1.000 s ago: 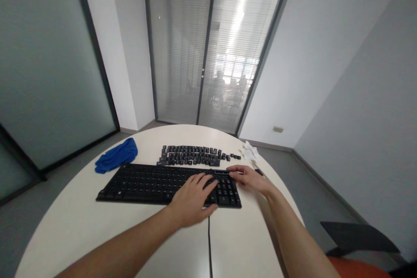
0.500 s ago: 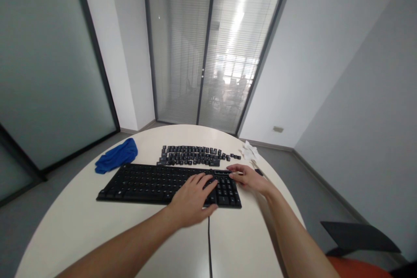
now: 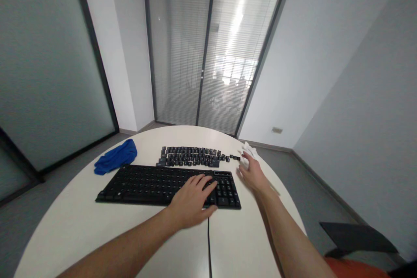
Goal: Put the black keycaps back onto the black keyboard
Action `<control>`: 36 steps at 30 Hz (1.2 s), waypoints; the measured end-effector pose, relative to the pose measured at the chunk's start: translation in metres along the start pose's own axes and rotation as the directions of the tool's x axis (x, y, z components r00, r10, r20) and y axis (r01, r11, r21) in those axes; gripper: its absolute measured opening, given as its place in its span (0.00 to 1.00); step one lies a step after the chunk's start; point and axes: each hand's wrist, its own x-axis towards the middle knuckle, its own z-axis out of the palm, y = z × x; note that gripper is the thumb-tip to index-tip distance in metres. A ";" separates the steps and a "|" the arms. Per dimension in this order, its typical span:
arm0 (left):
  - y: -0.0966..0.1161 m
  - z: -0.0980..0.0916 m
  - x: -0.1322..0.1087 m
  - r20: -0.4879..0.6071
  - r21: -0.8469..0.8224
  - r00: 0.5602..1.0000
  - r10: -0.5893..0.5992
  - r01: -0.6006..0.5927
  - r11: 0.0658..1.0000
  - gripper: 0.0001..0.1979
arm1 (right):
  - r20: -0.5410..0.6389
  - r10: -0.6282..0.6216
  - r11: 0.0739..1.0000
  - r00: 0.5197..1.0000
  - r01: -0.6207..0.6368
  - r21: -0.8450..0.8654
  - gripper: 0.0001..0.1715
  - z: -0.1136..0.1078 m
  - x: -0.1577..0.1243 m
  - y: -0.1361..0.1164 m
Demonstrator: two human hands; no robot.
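A black keyboard point(image 3: 140, 184) lies on the table, with many of its keycaps off in the left and middle parts. My left hand point(image 3: 192, 200) rests across its right-middle area, fingers stretched out and holding nothing. Beyond the keyboard's upper right corner, my right hand point(image 3: 253, 173) reaches over the table with thumb and fingers apart and nothing visible between them. Closest to its fingertips are a few small loose keycaps point(image 3: 235, 157) and a crumpled white tissue point(image 3: 250, 149), which the hand partly covers. Rows of loose black keycaps point(image 3: 190, 156) are laid out behind the keyboard.
The round white table point(image 3: 156, 239) has a blue cloth point(image 3: 116, 156) at its left edge. A black cable point(image 3: 209, 243) runs from the keyboard toward me. At the lower right stands a chair with a black part point(image 3: 356, 234) and an orange seat.
My right hand has left the keyboard's upper right corner and moved away and to the right, toward the tissue and the end keycaps. My left hand has stayed in place.
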 end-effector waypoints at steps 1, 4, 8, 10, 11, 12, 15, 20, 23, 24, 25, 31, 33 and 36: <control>0.000 0.000 0.000 0.001 -0.003 1.000 0.001 -0.001 1.000 0.31 | -0.002 -0.005 0.999 1.000 0.005 -0.040 0.41 0.003 0.000 0.003; 0.000 0.000 0.001 0.004 -0.006 1.000 0.010 -0.010 1.000 0.31 | 0.019 -0.015 0.991 1.000 0.017 -0.132 0.45 0.012 0.000 0.006; -0.001 0.001 0.001 0.003 0.010 1.000 0.003 -0.003 1.000 0.31 | 0.065 -0.041 0.971 0.997 0.055 -0.232 0.45 0.018 0.003 0.003; -0.001 0.001 0.001 -0.003 0.009 1.000 0.004 -0.004 1.000 0.31 | 0.084 -0.044 0.962 0.995 0.065 -0.266 0.44 0.019 0.003 0.002; -0.001 0.001 0.001 -0.004 0.007 1.000 0.005 -0.005 1.000 0.31 | 0.087 -0.042 0.960 0.995 0.065 -0.273 0.44 0.020 0.004 0.002; -0.001 0.001 0.001 -0.004 0.004 1.000 0.005 -0.005 1.000 0.31 | 0.083 -0.042 0.959 0.996 0.063 -0.276 0.43 0.020 0.003 0.002; -0.001 0.001 0.000 -0.006 0.001 1.000 0.003 -0.003 1.000 0.31 | 0.064 -0.062 0.956 0.996 0.077 -0.283 0.41 0.019 0.003 0.001; 0.000 0.001 0.000 -0.006 0.000 1.000 -0.002 0.002 1.000 0.31 | 0.076 -0.018 0.954 0.997 0.040 -0.296 0.31 0.014 0.003 -0.003; -0.001 0.002 0.000 0.002 0.002 1.000 -0.001 0.001 1.000 0.32 | 0.087 0.003 0.959 0.996 0.022 -0.282 0.21 0.009 0.004 -0.005; -0.001 0.002 0.000 0.003 0.002 1.000 0.000 0.000 1.000 0.32 | 0.090 0.008 0.960 0.996 0.018 -0.280 0.19 0.007 0.004 -0.006; -0.001 0.001 0.000 0.002 0.001 1.000 0.001 -0.001 1.000 0.31 | 0.092 0.015 0.961 0.996 0.011 -0.276 0.17 0.005 0.003 -0.007; 0.000 0.000 0.001 -0.001 0.006 1.000 0.000 0.000 1.000 0.31 | 0.138 0.030 0.997 0.990 -0.040 0.073 0.14 -0.010 0.000 -0.020; 0.000 0.000 0.001 -0.008 0.009 1.000 0.002 -0.001 1.000 0.31 | 0.173 -0.021 0.972 0.985 -0.021 0.235 0.15 -0.014 -0.002 -0.030; 0.000 0.001 0.001 -0.015 0.010 1.000 0.004 -0.004 1.000 0.30 | 0.238 -0.091 0.917 0.967 -0.011 0.399 0.18 -0.019 -0.006 -0.045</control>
